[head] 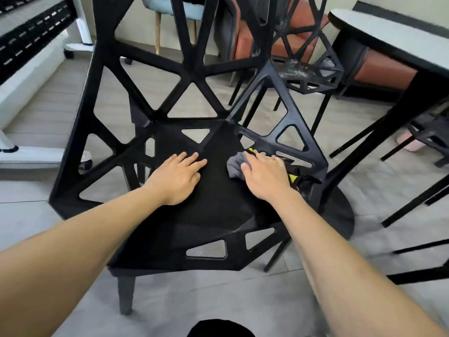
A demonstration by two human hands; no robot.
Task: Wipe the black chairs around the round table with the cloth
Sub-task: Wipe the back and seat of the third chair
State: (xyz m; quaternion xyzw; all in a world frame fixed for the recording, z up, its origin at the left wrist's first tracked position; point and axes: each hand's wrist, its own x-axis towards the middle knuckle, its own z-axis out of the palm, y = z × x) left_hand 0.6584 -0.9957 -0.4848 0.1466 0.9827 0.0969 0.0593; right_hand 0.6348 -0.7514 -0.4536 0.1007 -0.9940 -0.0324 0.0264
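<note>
On the seat of the nearest black chair (213, 210) I have both hands down. My left hand (177, 181) lies flat with straight fingers near the seat's middle, probably to steady the frame. My right hand (264, 176) presses the grey cloth (234, 166) against the seat's right edge, below the armrest, fingers spread over it. Matte and angular, the seat has triangular cut-outs; a second black chair (308, 66) beyond shows pale smears.

Single head-worn wide-angle view, looking forward and steeply down, close over the angular black openwork plastic chair (213, 190) seat.
</note>
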